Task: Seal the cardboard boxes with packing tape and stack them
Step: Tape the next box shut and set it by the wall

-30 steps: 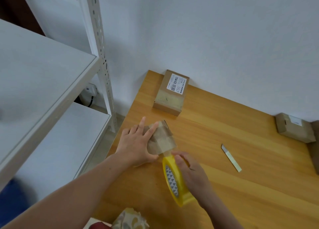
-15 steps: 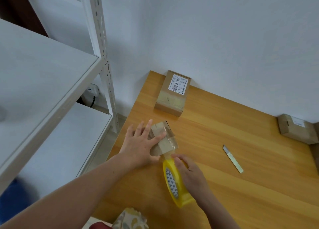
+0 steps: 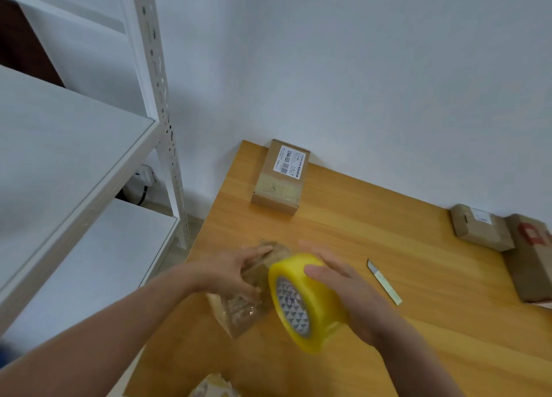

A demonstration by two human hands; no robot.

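Small box (image 3: 239, 310) near left edge of table (image 3: 388, 217): left hand (image 3: 227, 274) grips it; right hand (image 3: 352, 292) grips tape roll (image 3: 301, 295)

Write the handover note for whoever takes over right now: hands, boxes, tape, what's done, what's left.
Left hand grips the small box, tilted, near the table's left edge. Right hand holds the tape roll beside it.
Done: glossy tape covers part of the small box; the labelled box by the wall shows tape too.
Left: finish and cut this strip; the blade lies right of the hands. Check the two boxes at the far right, sealing unclear. Nothing is stacked yet.
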